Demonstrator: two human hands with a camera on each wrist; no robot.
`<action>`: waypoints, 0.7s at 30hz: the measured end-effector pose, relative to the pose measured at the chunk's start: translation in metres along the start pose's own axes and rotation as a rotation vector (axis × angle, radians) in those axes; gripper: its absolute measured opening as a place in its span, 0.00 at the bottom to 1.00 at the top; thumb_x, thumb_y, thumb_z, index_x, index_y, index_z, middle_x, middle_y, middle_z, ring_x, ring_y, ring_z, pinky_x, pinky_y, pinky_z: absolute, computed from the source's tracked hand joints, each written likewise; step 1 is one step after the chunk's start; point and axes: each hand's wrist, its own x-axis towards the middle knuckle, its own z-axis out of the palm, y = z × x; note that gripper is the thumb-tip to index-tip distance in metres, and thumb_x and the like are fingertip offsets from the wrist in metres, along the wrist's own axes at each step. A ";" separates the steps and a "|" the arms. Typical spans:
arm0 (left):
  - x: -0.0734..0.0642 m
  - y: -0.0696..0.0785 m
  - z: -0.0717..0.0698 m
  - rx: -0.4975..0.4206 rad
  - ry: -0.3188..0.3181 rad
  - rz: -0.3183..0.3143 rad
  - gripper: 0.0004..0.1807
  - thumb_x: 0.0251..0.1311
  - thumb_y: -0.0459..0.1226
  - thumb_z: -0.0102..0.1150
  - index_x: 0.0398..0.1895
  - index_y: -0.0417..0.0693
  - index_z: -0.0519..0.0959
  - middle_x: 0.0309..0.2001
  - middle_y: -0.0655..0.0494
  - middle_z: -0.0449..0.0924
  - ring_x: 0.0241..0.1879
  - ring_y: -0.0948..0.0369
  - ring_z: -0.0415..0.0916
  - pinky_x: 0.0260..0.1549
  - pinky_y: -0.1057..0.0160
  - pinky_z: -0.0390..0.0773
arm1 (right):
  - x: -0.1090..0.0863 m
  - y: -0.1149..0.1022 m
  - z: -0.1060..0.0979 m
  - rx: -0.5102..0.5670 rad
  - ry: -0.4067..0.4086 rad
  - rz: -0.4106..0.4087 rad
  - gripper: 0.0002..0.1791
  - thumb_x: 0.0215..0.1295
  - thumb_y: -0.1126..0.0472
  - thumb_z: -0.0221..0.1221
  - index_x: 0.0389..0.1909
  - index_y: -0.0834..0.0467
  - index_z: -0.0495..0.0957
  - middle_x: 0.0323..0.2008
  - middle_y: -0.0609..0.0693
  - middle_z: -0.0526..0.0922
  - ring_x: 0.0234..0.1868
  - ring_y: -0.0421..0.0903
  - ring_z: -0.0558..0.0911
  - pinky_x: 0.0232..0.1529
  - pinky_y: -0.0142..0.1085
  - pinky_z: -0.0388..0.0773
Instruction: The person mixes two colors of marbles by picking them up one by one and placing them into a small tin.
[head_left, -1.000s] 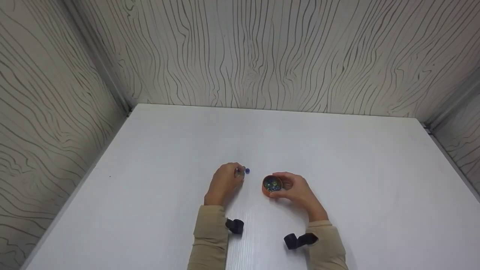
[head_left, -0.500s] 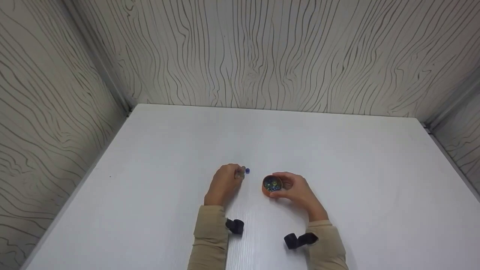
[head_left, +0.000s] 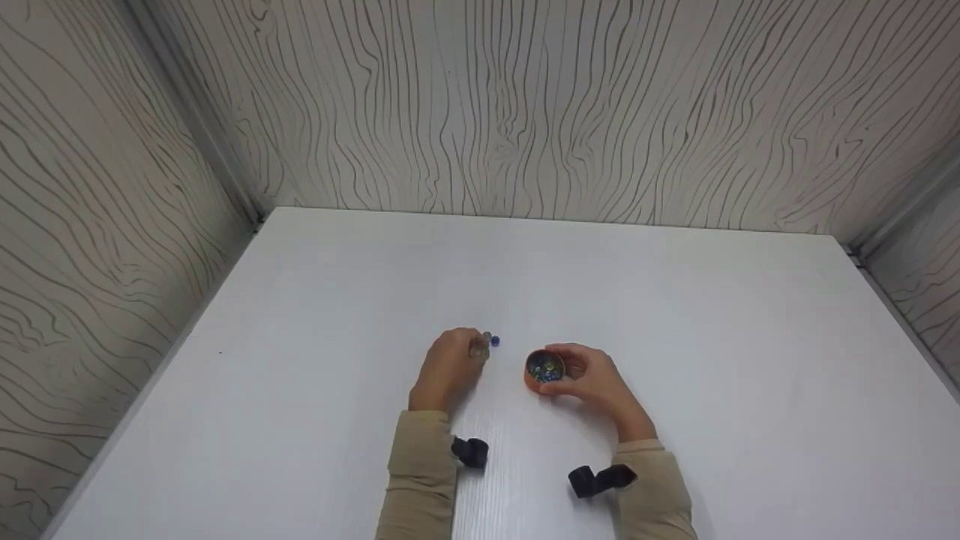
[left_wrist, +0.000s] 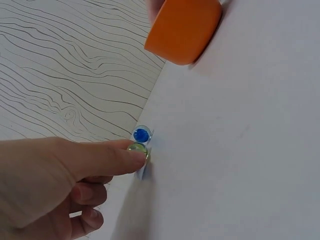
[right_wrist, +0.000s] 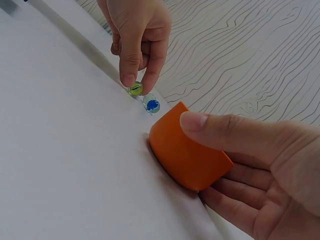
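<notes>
Between thumb and forefinger, my left hand (head_left: 448,367) pinches a yellow-green marble (right_wrist: 135,88), low over or at the tabletop; whether it touches the surface I cannot tell. Just beyond those fingertips lie a blue marble (head_left: 495,341) and a pale, clear marble (head_left: 487,336). To the right, my right hand (head_left: 596,379) holds a small orange cup (right_wrist: 185,150) by its side, thumb on the near wall and fingers behind. The cup stands upright on the table, and several shiny marbles (head_left: 545,367) show inside it in the head view.
Both hands work over a white table (head_left: 337,300). Wood-patterned panels (head_left: 480,112) rise behind it and at the left. Dark wrist cameras (head_left: 470,453) sit on the beige sleeves (head_left: 420,465).
My left fingers have shifted slightly, and more of the pinched marble shows. The right hand and the orange cup stay where they were.
</notes>
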 end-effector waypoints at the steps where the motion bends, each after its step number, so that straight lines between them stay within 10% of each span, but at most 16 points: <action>1: 0.000 0.000 0.000 0.000 -0.002 -0.002 0.12 0.68 0.39 0.52 0.46 0.45 0.83 0.48 0.50 0.85 0.53 0.52 0.81 0.54 0.55 0.78 | 0.000 0.000 0.000 -0.001 -0.001 -0.001 0.38 0.46 0.59 0.74 0.59 0.67 0.73 0.59 0.67 0.76 0.61 0.63 0.77 0.62 0.48 0.73; 21: -0.001 0.001 -0.003 -0.008 0.016 0.008 0.11 0.65 0.36 0.53 0.45 0.44 0.83 0.50 0.47 0.84 0.55 0.49 0.79 0.56 0.52 0.77 | -0.001 -0.002 -0.001 0.034 -0.016 -0.033 0.38 0.45 0.62 0.74 0.59 0.71 0.72 0.58 0.69 0.76 0.59 0.63 0.78 0.60 0.46 0.75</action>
